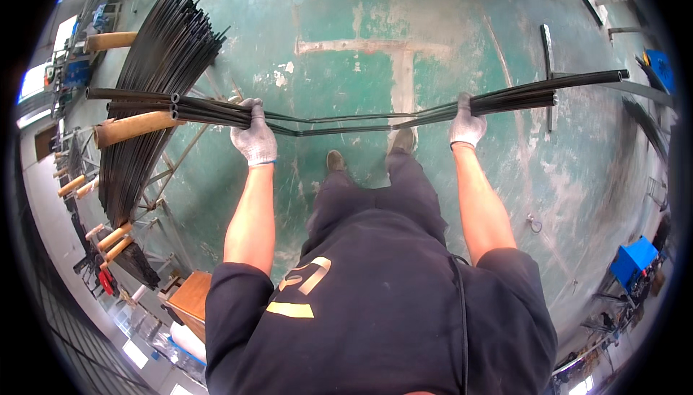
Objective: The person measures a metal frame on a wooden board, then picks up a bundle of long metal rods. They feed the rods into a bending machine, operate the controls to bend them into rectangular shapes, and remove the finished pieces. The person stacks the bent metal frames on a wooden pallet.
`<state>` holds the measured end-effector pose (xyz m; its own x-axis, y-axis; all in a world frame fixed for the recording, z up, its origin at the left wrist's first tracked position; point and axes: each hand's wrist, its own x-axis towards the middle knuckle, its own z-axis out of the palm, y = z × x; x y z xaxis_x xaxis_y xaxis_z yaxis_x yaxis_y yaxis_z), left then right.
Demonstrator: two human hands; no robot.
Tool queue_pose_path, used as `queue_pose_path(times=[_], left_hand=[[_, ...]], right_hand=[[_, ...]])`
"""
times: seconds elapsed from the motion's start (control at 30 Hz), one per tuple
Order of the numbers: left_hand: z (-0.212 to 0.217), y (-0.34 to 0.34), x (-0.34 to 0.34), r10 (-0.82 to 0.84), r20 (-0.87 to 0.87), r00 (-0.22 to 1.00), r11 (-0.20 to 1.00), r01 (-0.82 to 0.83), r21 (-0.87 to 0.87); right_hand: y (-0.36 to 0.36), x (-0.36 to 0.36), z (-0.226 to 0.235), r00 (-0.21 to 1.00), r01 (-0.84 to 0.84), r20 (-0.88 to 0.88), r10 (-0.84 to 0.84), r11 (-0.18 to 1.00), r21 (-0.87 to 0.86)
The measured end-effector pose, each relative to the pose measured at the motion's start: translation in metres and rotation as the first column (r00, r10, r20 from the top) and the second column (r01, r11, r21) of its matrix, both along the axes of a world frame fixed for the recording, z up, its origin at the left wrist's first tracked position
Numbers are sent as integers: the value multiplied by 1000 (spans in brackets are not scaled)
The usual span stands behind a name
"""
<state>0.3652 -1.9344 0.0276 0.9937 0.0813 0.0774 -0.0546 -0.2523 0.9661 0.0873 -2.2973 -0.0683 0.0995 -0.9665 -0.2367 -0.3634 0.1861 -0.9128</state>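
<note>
A bundle of long, thin black tubes (516, 100) stretches across in front of my body, bending in its middle part, with hollow ends showing at the right and left. My left hand (254, 136), in a pale glove, is closed around the bundle near its left bend. Further right, my gloved right hand (468, 124) grips the same bundle. At the left the tubes pass close to a brown roll-covered rack arm (137, 128); whether they touch it I cannot tell. Beside them a large stack of black tubes (162, 48) lies on the rack.
Below me spreads a worn green floor (346, 12). More brown-covered arms (112, 41) stick out at the left, and a wooden box (191, 294) stands lower left. On the right are a dark upright bar (546, 55), metal frames and a blue container (633, 259).
</note>
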Motion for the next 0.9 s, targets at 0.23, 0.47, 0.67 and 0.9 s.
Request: queue_pose_path(times=[0.23,0.47,0.67,0.9], left_hand=[[-43,90,-4,-65,-57,996,988,57,-142],[-57,168,-14,-98,-99,990,993,92,-69],[-57,204,-39,-151,-148,977,988,154,10],[-82,214,-59,-82,-136,987,992,94,88]], right_hand=[[83,-9,-25,995,-93,-52,89,992,-84],[156,-21,-24,984,-143,-126,125,978,-149],[173,-49,-20,971,-172,-193,139,972,-163],[180,-69,-20,965,-225,-156,210,971,-85]])
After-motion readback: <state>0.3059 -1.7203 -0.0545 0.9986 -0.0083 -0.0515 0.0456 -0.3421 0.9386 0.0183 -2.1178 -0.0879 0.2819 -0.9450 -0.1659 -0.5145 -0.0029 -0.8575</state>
